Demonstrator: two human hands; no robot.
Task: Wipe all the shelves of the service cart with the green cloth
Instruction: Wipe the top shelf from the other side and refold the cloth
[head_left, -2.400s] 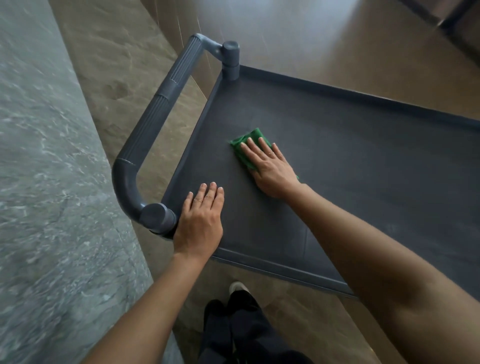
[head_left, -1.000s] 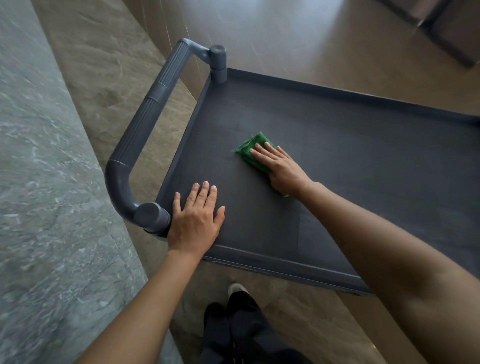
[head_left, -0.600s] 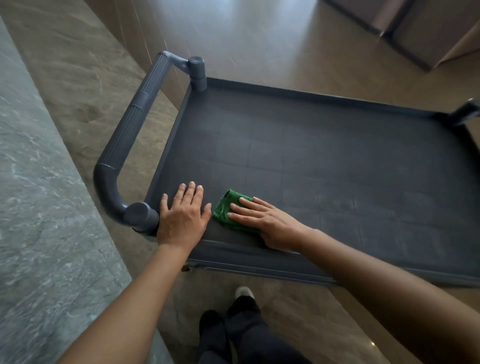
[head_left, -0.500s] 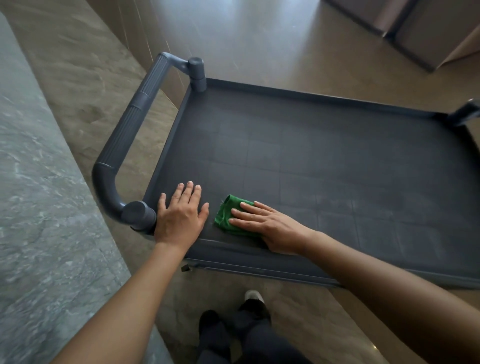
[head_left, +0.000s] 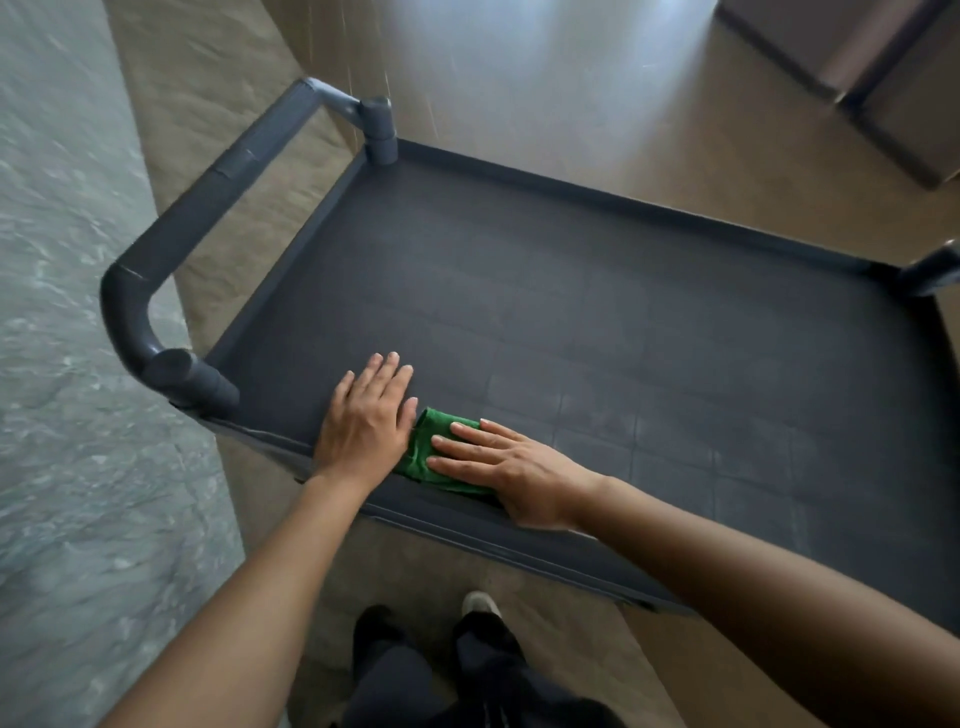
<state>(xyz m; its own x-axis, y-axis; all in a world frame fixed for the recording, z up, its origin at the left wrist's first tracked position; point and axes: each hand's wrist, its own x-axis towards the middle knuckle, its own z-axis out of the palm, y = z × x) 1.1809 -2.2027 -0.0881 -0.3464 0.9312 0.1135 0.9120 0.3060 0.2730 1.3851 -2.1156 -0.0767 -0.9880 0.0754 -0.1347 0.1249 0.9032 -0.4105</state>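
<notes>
The person's right hand (head_left: 511, 467) lies flat on the green cloth (head_left: 422, 453), its fingers straight and together, pressing the folded cloth down onto the top shelf (head_left: 623, 322) of the dark grey service cart. The cloth sits close to the shelf's near rim, toward the end that carries the handle (head_left: 208, 208), and only its left part shows beyond the fingertips. The left hand (head_left: 369, 421) rests palm down on the same shelf just beside the cloth, its fingers extended and holding nothing, the thumb side right against the cloth's left edge. Both forearms reach in from the bottom of the view, bare to the elbow. The shelf's surface shows a faint grid of squares and a low raised rim all round. Below the cart's near edge the person's dark trousers (head_left: 467, 686) and one light shoe (head_left: 480, 605) show on the glossy tan floor (head_left: 571, 104). A grey marbled surface (head_left: 62, 364) runs along the left, somewhat blurred.
</notes>
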